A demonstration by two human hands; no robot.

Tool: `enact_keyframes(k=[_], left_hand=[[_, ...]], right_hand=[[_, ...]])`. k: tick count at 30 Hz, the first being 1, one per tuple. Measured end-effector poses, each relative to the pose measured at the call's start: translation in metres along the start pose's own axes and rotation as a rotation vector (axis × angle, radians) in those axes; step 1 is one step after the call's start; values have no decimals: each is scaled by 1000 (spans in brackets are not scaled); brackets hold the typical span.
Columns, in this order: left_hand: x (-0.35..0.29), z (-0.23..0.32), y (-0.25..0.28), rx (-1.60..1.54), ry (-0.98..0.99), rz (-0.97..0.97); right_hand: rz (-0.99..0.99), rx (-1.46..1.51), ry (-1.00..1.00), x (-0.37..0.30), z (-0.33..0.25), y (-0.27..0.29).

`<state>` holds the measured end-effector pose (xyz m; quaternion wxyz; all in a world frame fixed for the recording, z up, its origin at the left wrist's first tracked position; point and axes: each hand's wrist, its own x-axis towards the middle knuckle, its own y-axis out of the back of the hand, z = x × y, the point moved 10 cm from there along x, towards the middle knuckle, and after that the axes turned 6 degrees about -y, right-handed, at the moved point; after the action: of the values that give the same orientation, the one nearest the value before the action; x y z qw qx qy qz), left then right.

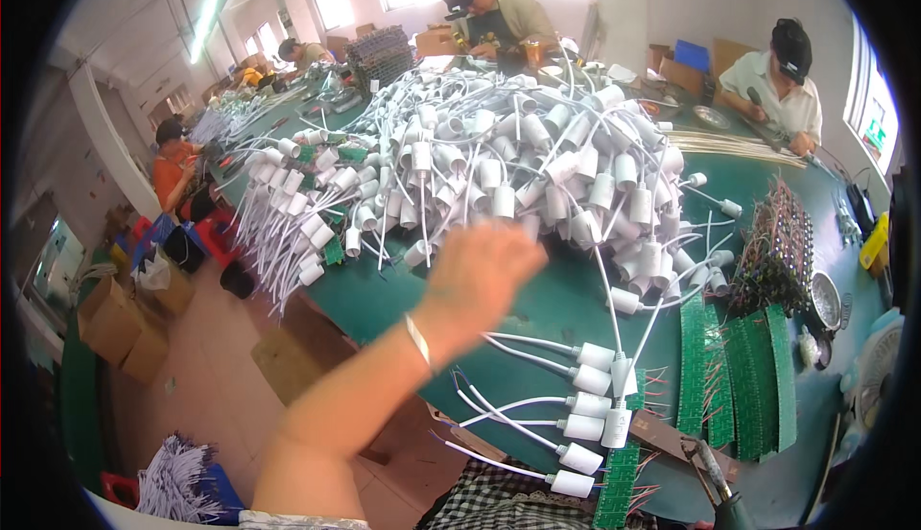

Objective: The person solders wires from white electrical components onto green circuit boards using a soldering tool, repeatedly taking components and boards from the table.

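Note:
My left hand (pixel 484 276) reaches over the green table to the near edge of a large pile of white lamp sockets with cables (pixel 585 161). Its fingers are blurred and partly turned away, so whether they grip anything is unclear. Below it, several white sockets (pixel 583 426) lie in a row, their wires running left, beside a narrow green circuit board strip (pixel 619 487) with red wires. Two more sockets (pixel 617 427) rest against that strip, cables pointing away. A soldering iron (pixel 712 477) enters from the lower edge; my right hand does not show.
Green circuit board panels (pixel 758 386) lie at the right, near a stack of wired boards (pixel 775 242) and a metal dish (pixel 823 300). A fan (pixel 873 376) stands at the right edge. Across the table, other people (pixel 494 17) work. Cardboard boxes (pixel 125 329) stand on the floor.

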<state>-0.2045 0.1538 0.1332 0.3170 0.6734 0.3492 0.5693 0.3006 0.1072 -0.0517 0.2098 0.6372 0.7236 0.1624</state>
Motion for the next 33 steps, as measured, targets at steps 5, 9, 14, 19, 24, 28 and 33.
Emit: enact_keyframes(k=[5, 9, 14, 19, 24, 28, 33], left_hand=[[26, -70, -39, 151, -317, -80], [36, -84, -65, 110, -373, -229], [50, -34, 12, -56, -429, 198], [3, 46, 77, -216, -537, 405], [-61, 125, 68, -396, -355, 157], [-106, 156, 26, -717, -32, -79], [-117, 177, 6, -786, 126, -134]], right_hand=[[110, -50, 34, -13, -13, 9], [136, -123, 115, -12, -29, 3], [248, -329, 265, -7, -70, 1], [118, 432, -62, -5, -62, -10], [24, 588, -143, -9, -43, -14], [87, 635, -279, -5, -58, -24], [69, 741, -99, -14, -55, -20]])
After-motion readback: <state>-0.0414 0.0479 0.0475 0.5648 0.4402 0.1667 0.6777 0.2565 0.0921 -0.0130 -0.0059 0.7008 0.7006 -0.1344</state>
